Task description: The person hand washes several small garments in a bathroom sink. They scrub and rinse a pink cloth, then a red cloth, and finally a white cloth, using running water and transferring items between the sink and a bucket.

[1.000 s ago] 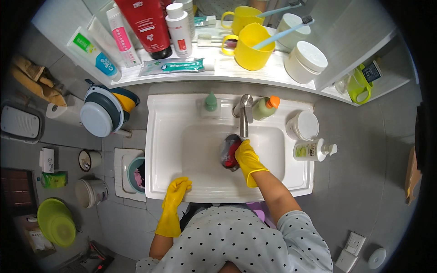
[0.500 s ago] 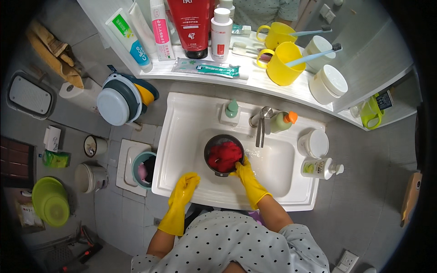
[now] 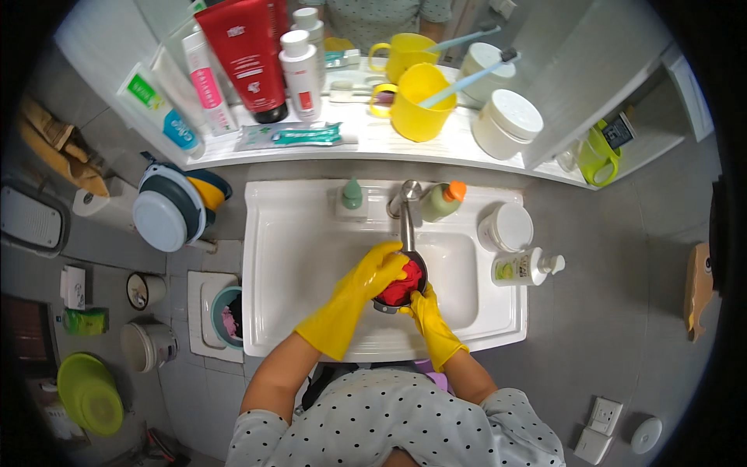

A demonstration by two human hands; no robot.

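Under the faucet [image 3: 408, 222] is a dark round bowl [image 3: 424, 272], held over the white sink and tilted. Crumpled red cloth [image 3: 401, 289] fills it. My right hand [image 3: 426, 310], in a yellow rubber glove, grips the bowl's near right rim. My left hand [image 3: 377, 268], in a matching glove, reaches over the bowl's far left side. Its closed fingers are on the red cloth and hide part of the rim.
The white sink [image 3: 292, 296] surrounds both hands. A green soap pump [image 3: 352, 194], an orange-topped bottle [image 3: 443, 202], a white jar [image 3: 510, 228] and a white pump bottle [image 3: 517, 268] stand along its edge. Above, a shelf [image 3: 342, 154] carries tubes and a yellow cup [image 3: 422, 105].
My left hand has come from the sink's front edge up onto the cloth in the bowl. The bowl has moved right, under the faucet, in my right hand. The view has shifted too.
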